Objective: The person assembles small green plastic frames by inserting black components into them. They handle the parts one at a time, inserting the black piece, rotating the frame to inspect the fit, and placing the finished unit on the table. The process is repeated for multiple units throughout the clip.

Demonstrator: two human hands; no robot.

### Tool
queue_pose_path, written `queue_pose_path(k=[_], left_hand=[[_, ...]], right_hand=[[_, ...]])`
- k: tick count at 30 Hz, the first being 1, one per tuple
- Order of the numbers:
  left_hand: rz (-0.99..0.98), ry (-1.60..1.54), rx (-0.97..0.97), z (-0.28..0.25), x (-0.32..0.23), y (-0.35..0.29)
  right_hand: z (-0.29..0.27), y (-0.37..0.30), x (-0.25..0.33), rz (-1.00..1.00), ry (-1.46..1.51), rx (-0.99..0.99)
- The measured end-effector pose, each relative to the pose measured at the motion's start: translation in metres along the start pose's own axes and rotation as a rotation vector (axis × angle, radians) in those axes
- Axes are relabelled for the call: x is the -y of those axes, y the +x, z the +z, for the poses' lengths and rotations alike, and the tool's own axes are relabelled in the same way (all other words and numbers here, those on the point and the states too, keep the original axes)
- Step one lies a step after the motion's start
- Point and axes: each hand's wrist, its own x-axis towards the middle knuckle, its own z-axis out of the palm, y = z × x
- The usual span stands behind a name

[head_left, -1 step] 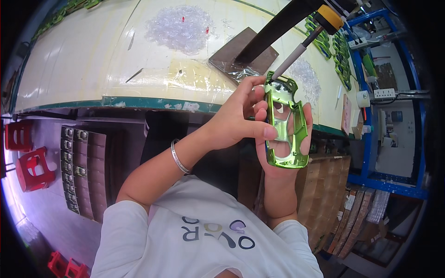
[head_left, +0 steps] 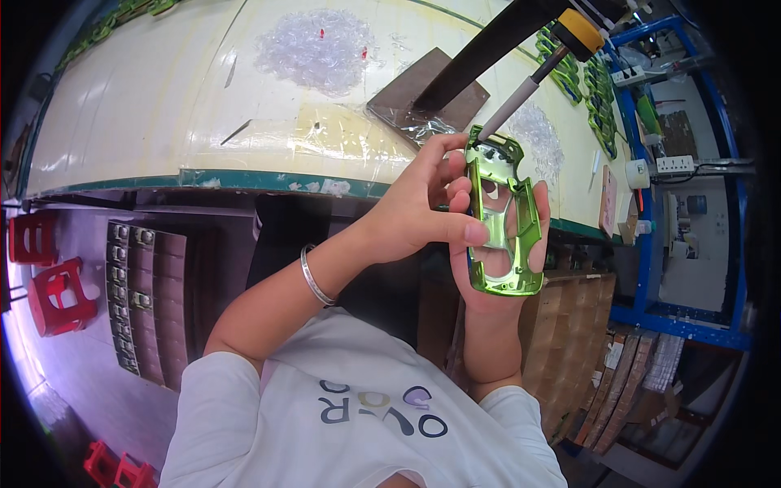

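A shiny green toy car body shell [head_left: 528, 232] is held up with its hollow inside showing, over the bench's front edge. My left hand [head_left: 423, 203] grips its left side, thumb pressed on the inner rim. From beneath, my right hand [head_left: 461, 272] cradles the shell, with fingers curled up along its right side. A slanting grey rod tool [head_left: 512, 106] with a yellow collar [head_left: 576, 34] meets the shell's far left corner. Whether its tip touches the plastic cannot be made out.
The rod's dark stand [head_left: 468, 61] rises from a brown base plate [head_left: 431, 85]. Clear plastic pieces [head_left: 313, 53] form piles on the cream bench [head_left: 154, 106]. More green shells [head_left: 600, 106] line the far right. Below stand a partitioned tray [head_left: 154, 301], red stools [head_left: 63, 297] and cardboard [head_left: 569, 325].
The green toy car body shell has shifted very slightly to the right in my hands. Both hands keep their hold, and the rod tool stays in place.
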Motion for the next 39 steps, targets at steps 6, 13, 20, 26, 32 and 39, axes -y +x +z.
queue_pose_path(k=[6, 13, 20, 26, 32, 39], left_hand=[[-0.093, 0.016, -0.048, 0.005, -0.008, -0.002], [-0.103, 0.007, -0.079, 0.012, -0.017, -0.004], [-0.029, 0.0, -0.053, 0.015, -0.017, -0.004], [-0.099, -0.121, -0.041, 0.018, -0.021, -0.004], [-0.1, -0.156, -0.054, 0.022, -0.022, -0.005], [-0.092, -0.143, -0.071, 0.023, -0.022, -0.004]], right_hand=[[0.005, -0.002, -0.002, -0.022, -0.018, -0.02], [0.012, -0.004, -0.005, -0.035, -0.047, -0.015], [0.012, -0.003, -0.007, -0.104, -0.164, -0.01], [0.006, -0.008, -0.004, -0.159, -0.27, -0.081], [0.004, -0.007, -0.001, -0.152, -0.346, -0.119], [0.002, -0.005, 0.001, -0.131, -0.336, -0.085]])
